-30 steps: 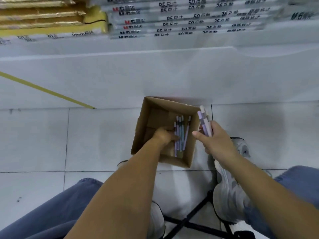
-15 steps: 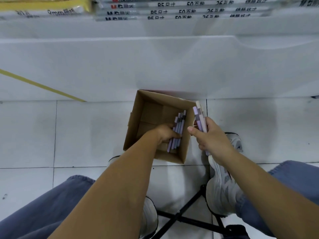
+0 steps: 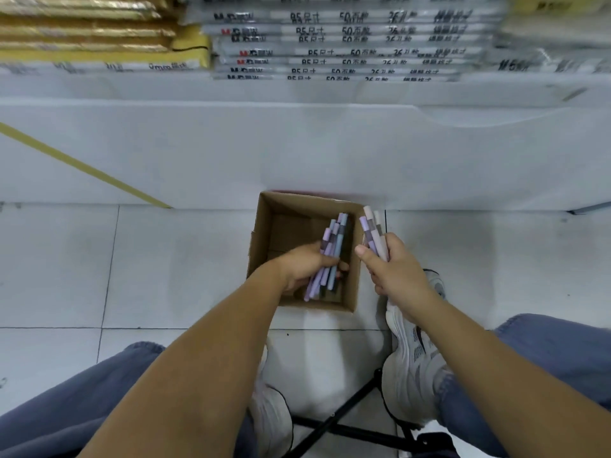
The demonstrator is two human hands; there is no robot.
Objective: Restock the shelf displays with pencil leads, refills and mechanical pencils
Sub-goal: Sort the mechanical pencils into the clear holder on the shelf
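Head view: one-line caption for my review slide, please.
Left hand grips a bundle of pencils inside a cardboard box on the floor; right hand holds a smaller bunch beside it.

Left hand gathers the mechanical pencils into a bundle

A second ago the left hand [image 3: 305, 266] lies with its fingers on the mechanical pencils [image 3: 330, 252], which are spread side by side on the floor of the cardboard box [image 3: 264, 233]. Now its fingers curl round them as one tight bundle, raised off the bottom and tilted. The upper ends lean toward the box's far right corner and the lower ends stick out below the hand.
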